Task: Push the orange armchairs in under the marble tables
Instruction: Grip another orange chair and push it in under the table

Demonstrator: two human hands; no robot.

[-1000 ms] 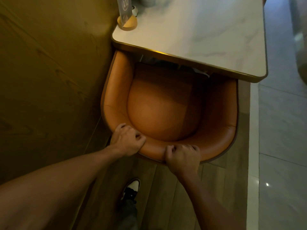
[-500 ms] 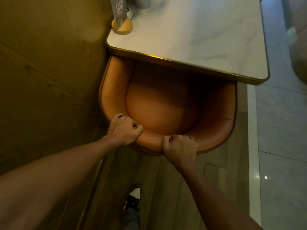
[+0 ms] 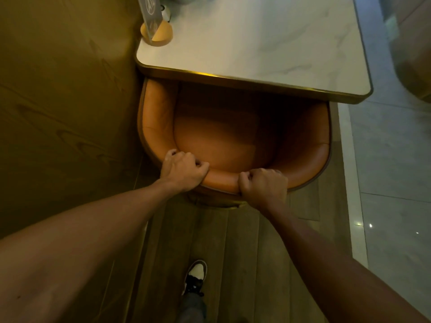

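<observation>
An orange leather armchair (image 3: pixel 224 141) with a curved back sits partly under a white marble table (image 3: pixel 268 47) with a brass edge. The front of its seat is hidden beneath the tabletop. My left hand (image 3: pixel 183 170) grips the top of the backrest at its left part, fingers curled over the rim. My right hand (image 3: pixel 263 186) grips the same rim a little to the right. Both arms are stretched out toward the chair.
A wooden wall panel (image 3: pixel 65 101) runs close along the chair's left side. A table number sign on a round wooden base (image 3: pixel 155 29) stands at the table's near left corner. My shoe (image 3: pixel 195 275) is on the wood floor behind the chair; pale tiles (image 3: pixel 391 159) lie to the right.
The armchair has slid farther under the table, with more of the seat covered by the tabletop. Both hands stayed on the backrest and moved forward with it.
</observation>
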